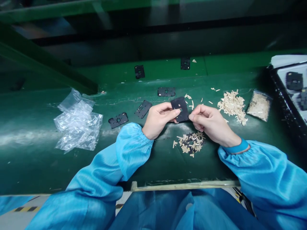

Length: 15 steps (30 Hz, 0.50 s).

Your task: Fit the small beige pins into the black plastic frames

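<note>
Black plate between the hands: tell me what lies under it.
Green bench surface shows beside the black plate; the patch directly beneath it is covered, so nothing there shows.

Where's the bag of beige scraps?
Head view: the bag lies on the green bench, right of the beige scrap pile, beside the black tray.

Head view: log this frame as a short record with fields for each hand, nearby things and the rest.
Left hand: pinches a black perforated plate
Right hand: fingers at the plate's right edge
Nearby: beige-and-black scrap pile
Rest: beige strip heap, filled clear bag, crumpled clear plastic bags, other black plates
</note>
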Tool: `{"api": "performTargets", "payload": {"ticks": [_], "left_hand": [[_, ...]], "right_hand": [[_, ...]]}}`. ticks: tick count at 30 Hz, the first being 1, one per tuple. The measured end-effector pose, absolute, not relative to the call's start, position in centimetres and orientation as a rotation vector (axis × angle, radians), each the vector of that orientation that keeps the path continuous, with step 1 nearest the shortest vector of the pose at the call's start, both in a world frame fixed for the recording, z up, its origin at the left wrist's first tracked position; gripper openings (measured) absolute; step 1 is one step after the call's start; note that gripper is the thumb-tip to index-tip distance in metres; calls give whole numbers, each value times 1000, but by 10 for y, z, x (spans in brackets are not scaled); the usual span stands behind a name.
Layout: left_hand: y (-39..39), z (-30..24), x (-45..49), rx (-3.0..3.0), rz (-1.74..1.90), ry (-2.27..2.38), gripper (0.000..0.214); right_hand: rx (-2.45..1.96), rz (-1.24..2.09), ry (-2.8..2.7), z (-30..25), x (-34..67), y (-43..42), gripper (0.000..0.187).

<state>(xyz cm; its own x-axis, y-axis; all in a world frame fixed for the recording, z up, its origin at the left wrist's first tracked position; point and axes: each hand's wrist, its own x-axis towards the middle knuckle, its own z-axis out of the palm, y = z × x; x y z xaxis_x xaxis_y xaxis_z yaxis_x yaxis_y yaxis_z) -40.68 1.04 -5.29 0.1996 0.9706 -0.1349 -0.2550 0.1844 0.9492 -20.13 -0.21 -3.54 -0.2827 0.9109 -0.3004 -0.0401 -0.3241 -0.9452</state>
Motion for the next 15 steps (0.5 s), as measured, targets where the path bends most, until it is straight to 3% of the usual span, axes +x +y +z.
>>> {"api": "performTargets", "payload": {"ticks": [15], "left_hand": [[9, -51, -407, 814, 1013, 920, 32]], "right_hand": [[-988, 2070, -903, -28, -205, -6, 24]]}}
